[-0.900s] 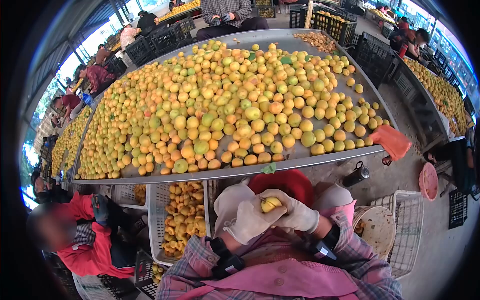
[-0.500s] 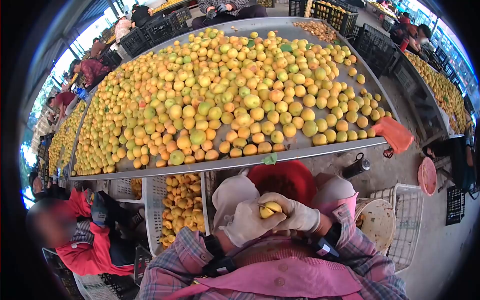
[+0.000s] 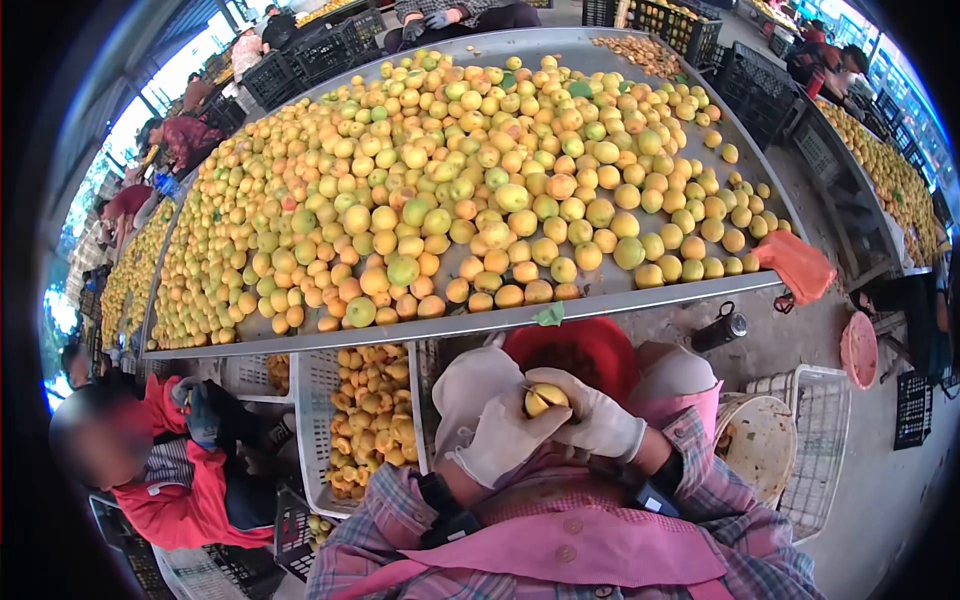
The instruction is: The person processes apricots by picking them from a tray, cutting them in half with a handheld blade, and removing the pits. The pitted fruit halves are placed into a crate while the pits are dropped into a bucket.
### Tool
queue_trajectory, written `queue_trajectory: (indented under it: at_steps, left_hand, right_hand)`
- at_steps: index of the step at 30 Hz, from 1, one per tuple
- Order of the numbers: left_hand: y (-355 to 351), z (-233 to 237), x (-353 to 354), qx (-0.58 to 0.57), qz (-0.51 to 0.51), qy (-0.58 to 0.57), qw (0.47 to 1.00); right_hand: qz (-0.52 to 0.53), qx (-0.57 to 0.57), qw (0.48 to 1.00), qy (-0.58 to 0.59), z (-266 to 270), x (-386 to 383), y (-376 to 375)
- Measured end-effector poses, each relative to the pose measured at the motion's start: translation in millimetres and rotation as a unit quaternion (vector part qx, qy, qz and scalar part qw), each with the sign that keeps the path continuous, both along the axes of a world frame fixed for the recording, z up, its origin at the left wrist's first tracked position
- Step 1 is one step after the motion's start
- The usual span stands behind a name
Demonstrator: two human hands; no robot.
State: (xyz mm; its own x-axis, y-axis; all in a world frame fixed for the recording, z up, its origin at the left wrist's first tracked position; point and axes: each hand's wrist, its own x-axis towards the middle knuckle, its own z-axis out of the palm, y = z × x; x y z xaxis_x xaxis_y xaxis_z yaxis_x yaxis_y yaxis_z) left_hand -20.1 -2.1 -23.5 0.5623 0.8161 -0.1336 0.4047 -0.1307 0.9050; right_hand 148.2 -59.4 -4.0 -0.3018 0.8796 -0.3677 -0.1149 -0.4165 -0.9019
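Observation:
Both of my hands wear whitish gloves and meet over my lap. My left hand (image 3: 508, 432) and my right hand (image 3: 598, 418) are closed around one yellow apricot (image 3: 545, 398). A dark split line runs across the fruit's visible face. Whether a tool sits in either hand is hidden by the fingers. Just beyond the hands, a red basin (image 3: 618, 352) rests between my knees. Ahead, a metal table (image 3: 470, 325) bears a big heap of whole apricots (image 3: 400, 190).
To my left, a white crate (image 3: 310, 440) holds split apricots; beside it sits a co-worker in a red jacket (image 3: 190, 495). On the right are a whitish bucket (image 3: 770, 450), a white crate (image 3: 830, 470), a dark bottle (image 3: 722, 328) and an orange bag (image 3: 795, 265) at the table corner.
The apricot has turned in my hands, and a split line now shows across it. My right fingers have shifted around the fruit. The view has moved slightly.

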Motion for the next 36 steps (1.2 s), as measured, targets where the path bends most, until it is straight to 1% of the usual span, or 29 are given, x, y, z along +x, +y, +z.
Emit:
queue_trajectory:
  at_steps: [1,2,4,5,6,7,8,9,10,12,13,14,16,18,20,21,22,24,25,26,28,29,30,31,32,33,34,35,36]
  left_hand:
    - [3,4,-2,-0.039,-0.018,-0.029,0.999]
    - [4,0,-2,-0.033,-0.011,-0.03,0.999]
    - [7,-10,-5,-0.043,-0.045,-0.057,0.996]
    - [9,-9,-7,-0.015,-0.055,-0.037,0.998]
    - [13,-7,-9,0.011,-0.062,-0.014,0.998]
    - [17,-5,-11,0.008,-0.07,-0.001,0.998]
    - [18,-4,-12,-0.006,-0.091,0.004,0.996]
    - [20,2,-14,-0.024,-0.14,0.102,0.985]
    - [20,3,-14,-0.025,-0.139,0.099,0.985]
    - [21,2,-16,0.004,-0.161,0.082,0.984]
    - [23,10,-17,-0.017,-0.172,0.098,0.98]
    - [26,5,-19,-0.005,-0.188,0.112,0.976]
    - [29,18,-20,-0.005,-0.255,0.117,0.96]
    - [34,-4,-21,-0.025,-0.298,0.087,0.95]
    - [34,-4,-21,-0.12,-0.25,-0.042,0.96]
    - [37,1,-23,-0.131,-0.252,-0.015,0.959]
    - [36,-2,-21,-0.131,-0.256,-0.017,0.958]
    - [31,-9,-28,-0.12,-0.199,-0.053,0.971]
    - [29,-9,-28,-0.144,-0.188,-0.059,0.97]
    - [26,-12,-27,-0.144,-0.18,-0.057,0.972]
    - [23,-19,-26,-0.121,-0.133,-0.09,0.98]
    - [21,-19,-24,-0.112,-0.118,-0.106,0.981]
    - [22,-12,-22,-0.133,-0.124,-0.117,0.976]
    - [21,-30,-23,-0.038,-0.12,-0.082,0.989]
    - [20,-24,-22,-0.004,-0.113,-0.08,0.99]
    - [17,-35,-18,0.017,-0.099,-0.105,0.989]
    - [16,-37,-14,0.018,-0.097,-0.112,0.989]
    - [14,-30,-12,0.022,-0.089,-0.066,0.994]
    - [14,-32,-8,0.021,-0.11,-0.022,0.993]
  right_hand:
    - [-0.013,0.121,0.992,-0.035,-16,-2,1]
    - [-0.025,0.244,0.967,-0.068,-25,-3,3]
    - [0.03,0.208,0.975,-0.068,-25,3,7]
    - [0.041,0.198,0.978,-0.058,-37,5,11]
    - [0.048,0.197,0.978,-0.052,-37,4,15]
    - [0.051,0.233,0.969,-0.061,-39,3,19]
    - [0.069,0.231,0.968,-0.075,-39,4,21]
    - [0.057,0.202,0.977,-0.028,-37,0,16]
    - [0.041,0.173,0.984,0.014,-36,1,12]
    - [0.046,0.172,0.984,0.003,-36,3,13]
    - [0.054,0.169,0.984,-0.002,-38,4,12]
    - [0.056,0.19,0.98,-0.021,-41,6,13]
    - [0.077,0.227,0.968,-0.07,-51,12,12]
    - [0.063,0.053,0.997,0.002,-39,17,7]
    - [0.041,0.036,0.998,0.022,-24,19,5]
    - [0.039,0.04,0.997,0.043,-25,20,6]
    - [0.036,0.039,0.998,0.041,-23,23,5]
    - [0.027,-0.002,0.998,0.061,-17,21,7]
    - [0.025,-0.012,0.998,0.063,-12,19,7]
    - [0.034,-0.012,0.997,0.066,-10,18,6]
    - [-0.015,-0.022,0.997,0.071,-8,15,5]
    - [-0.015,-0.003,0.997,0.076,-8,14,6]
    - [0.003,-0.027,0.997,0.073,-2,17,7]
    - [-0.011,-0.065,0.995,0.071,9,17,6]
    - [-0.022,-0.069,0.992,0.108,8,15,5]
    - [-0.039,-0.062,0.989,0.127,6,12,3]
    - [-0.053,-0.058,0.99,0.115,7,10,2]
    - [-0.05,-0.055,0.988,0.138,4,9,2]
    - [-0.054,-0.052,0.985,0.158,2,10,1]
